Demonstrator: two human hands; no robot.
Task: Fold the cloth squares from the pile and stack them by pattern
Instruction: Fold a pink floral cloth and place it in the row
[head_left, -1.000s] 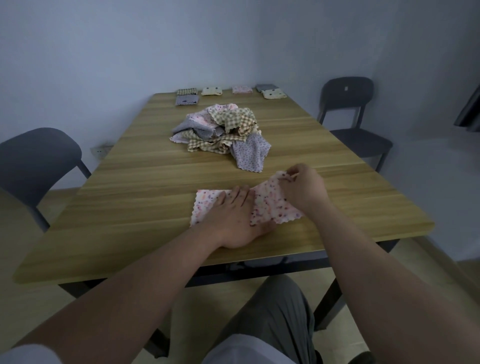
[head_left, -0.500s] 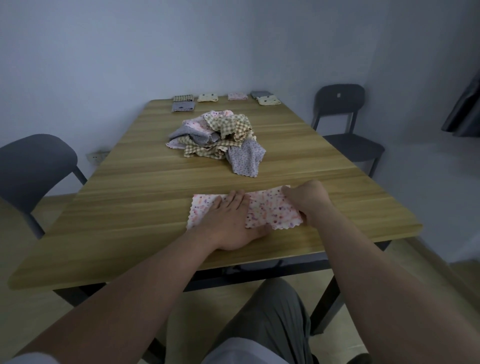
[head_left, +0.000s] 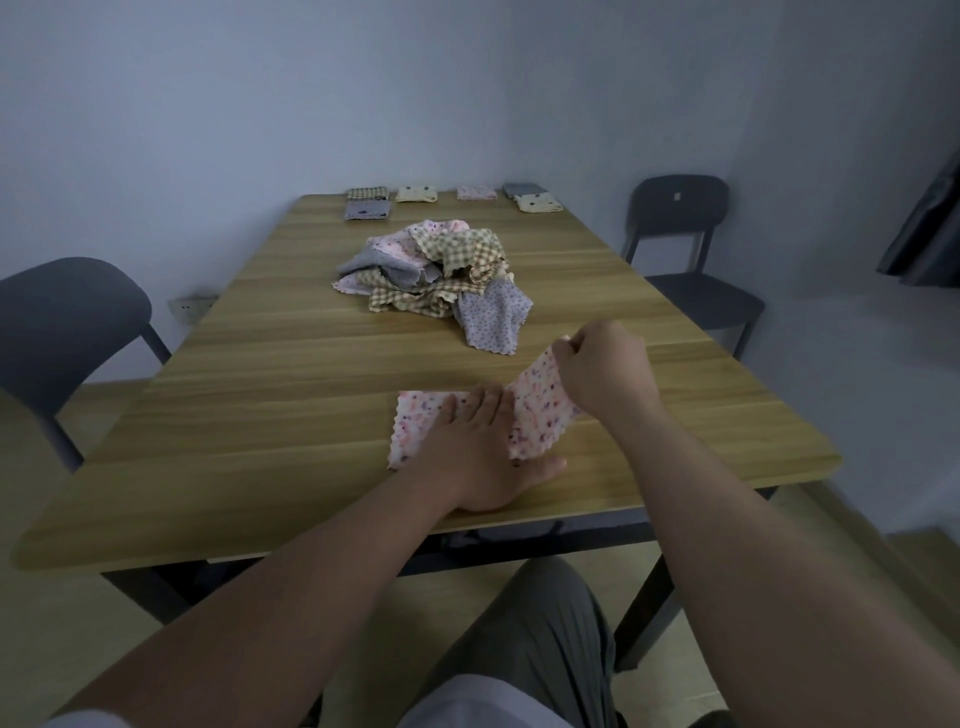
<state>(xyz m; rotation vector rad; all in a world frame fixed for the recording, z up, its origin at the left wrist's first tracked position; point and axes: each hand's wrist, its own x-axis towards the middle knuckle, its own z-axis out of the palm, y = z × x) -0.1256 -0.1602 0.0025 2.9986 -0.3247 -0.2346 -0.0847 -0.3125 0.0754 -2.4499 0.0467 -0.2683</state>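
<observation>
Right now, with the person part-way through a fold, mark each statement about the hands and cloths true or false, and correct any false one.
1. The left hand lies flat on the pink floral cloth. True.
2. The right hand rests empty on the table. False: it pinches the cloth's right edge and holds it raised off the table.
3. The pile of unfolded cloths lies farther away than both hands. True.
4. No folded cloths lie at the table's far edge. False: several small folded stacks lie there.
5. A dark chair stands at the table's right side. True.
</observation>
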